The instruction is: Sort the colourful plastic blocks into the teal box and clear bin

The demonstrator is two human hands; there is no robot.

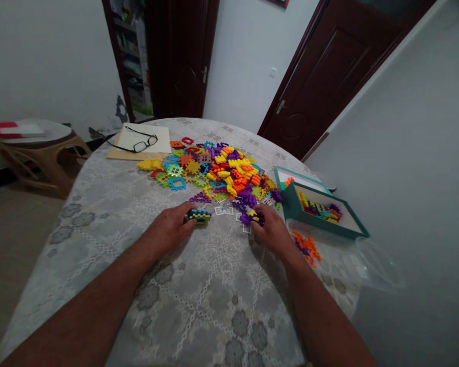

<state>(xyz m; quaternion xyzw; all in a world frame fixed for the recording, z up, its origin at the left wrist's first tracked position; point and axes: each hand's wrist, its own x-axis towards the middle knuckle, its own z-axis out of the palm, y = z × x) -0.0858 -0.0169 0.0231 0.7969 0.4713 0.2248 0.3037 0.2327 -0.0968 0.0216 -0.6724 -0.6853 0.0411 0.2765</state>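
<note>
My left hand (175,223) is closed around a small stack of notched plastic building tiles (199,216) in green, blue and dark colours, just above the tablecloth. To the right, the fingers of my right hand (271,228) are curled on purple and yellow plastic building pieces (254,218); the fingers partly hide how many are gripped. Small white lattice pieces (224,210) lie between the hands. Beyond both hands spreads a heap of colourful building pieces (233,168), with flat notched squares on its left and chunky yellow, orange and purple connectors on its right.
A green box (313,211) with sorted pieces stands at the right. In front of it, a clear plastic container (367,265) lies by orange connectors (308,248). Glasses (141,146) rest on paper (160,138) at the back left. A stool (42,153) stands beyond the round table.
</note>
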